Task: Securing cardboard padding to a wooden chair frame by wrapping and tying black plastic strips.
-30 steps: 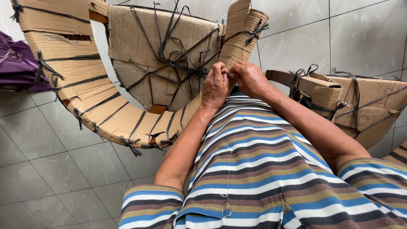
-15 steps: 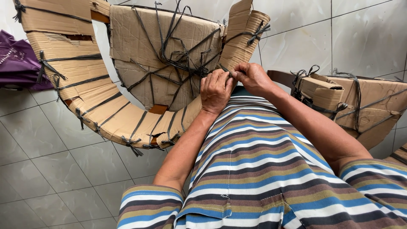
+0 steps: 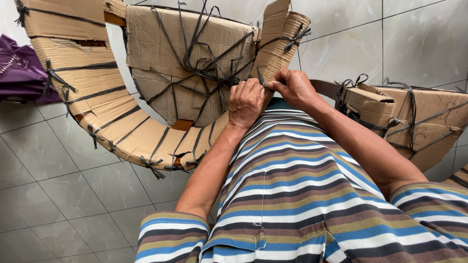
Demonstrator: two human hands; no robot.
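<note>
A curved piece of furniture wrapped in brown cardboard [image 3: 122,126] and tied with black plastic straps [image 3: 204,63] stands in front of me. My left hand [image 3: 246,100] presses its fingers against the cardboard edge where a strap runs. My right hand [image 3: 292,87] pinches a black strap end right beside it, at the foot of an upright cardboard-wrapped post [image 3: 280,41]. Both hands touch each other over my striped shirt [image 3: 292,195].
A second cardboard-wrapped, strapped piece [image 3: 414,122] lies to the right behind my right arm. A purple cloth bag [image 3: 19,73] sits at the far left. Grey floor tiles [image 3: 63,195] surround everything.
Both hands have shifted slightly up along the cardboard edge; the right fingers have closed tighter on the strap end.
</note>
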